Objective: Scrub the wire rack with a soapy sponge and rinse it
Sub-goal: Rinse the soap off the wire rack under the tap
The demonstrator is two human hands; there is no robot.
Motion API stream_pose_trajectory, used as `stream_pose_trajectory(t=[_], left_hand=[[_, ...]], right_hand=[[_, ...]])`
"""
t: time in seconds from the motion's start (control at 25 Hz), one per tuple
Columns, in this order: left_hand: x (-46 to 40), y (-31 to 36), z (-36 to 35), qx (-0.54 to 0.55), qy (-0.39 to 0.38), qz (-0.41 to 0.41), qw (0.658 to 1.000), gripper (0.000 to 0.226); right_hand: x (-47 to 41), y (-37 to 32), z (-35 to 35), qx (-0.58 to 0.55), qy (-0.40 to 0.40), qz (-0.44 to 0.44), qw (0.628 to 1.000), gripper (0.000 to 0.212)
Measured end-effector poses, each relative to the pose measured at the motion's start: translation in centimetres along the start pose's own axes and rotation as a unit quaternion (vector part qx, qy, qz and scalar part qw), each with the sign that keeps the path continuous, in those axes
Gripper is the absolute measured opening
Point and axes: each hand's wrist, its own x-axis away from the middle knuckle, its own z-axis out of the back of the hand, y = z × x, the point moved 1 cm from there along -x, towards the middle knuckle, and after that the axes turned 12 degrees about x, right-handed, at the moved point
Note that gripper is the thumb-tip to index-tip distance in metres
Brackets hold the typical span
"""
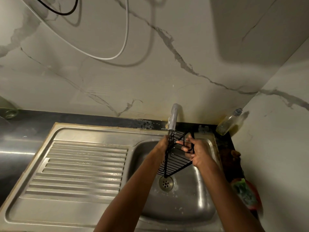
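Wire rack [173, 164] gripped by both hands under tap [173, 118], over sink [192, 206].

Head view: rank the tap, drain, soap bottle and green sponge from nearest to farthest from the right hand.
From the right hand:
1. Tap, just behind, to its left.
2. Drain, below in the basin; nearly tied with the tap.
3. Soap bottle, back right corner.
4. Green sponge, right counter edge.

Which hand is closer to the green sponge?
The right hand. It grips the wire rack over the sink, on the same side as the green sponge on the counter edge. The left hand holds the rack's far side, further from the sponge.
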Motion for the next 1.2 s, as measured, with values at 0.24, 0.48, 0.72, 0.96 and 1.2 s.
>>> stream_pose_trajectory(t=[0.24,0.48,0.72,0.96,1.2], left_hand=[[-1.2,-0.4,-0.4,0.017,-0.011,0.031,0.999,0.056],[-1.7,-2.2,-1.7,-0.020,-0.009,-0.001,1.000,0.044],[0.6,-1.0,-1.4,-0.028,-0.038,-0.024,0.999,0.054],[-0.9,-0.4,-0.5,-0.027,-0.072,-0.021,0.997,0.057],[-3.4,-0.9,0.7,0.007,-0.015,0.018,1.000,0.068]], right_hand=[[0.4,1.2,0.9,0.057,-0.006,-0.001,0.998,0.029],[0.7,1.3,2.7,0.041,0.022,0.009,0.999,0.030],[-1.1,1.2,1.2,0.055,0.019,0.004,0.998,0.029],[-0.9,1.6,-0.9,0.027,0.025,-0.020,0.999,0.028],[0.2,0.8,-0.5,0.015,-0.016,-0.022,1.000,0.030]])
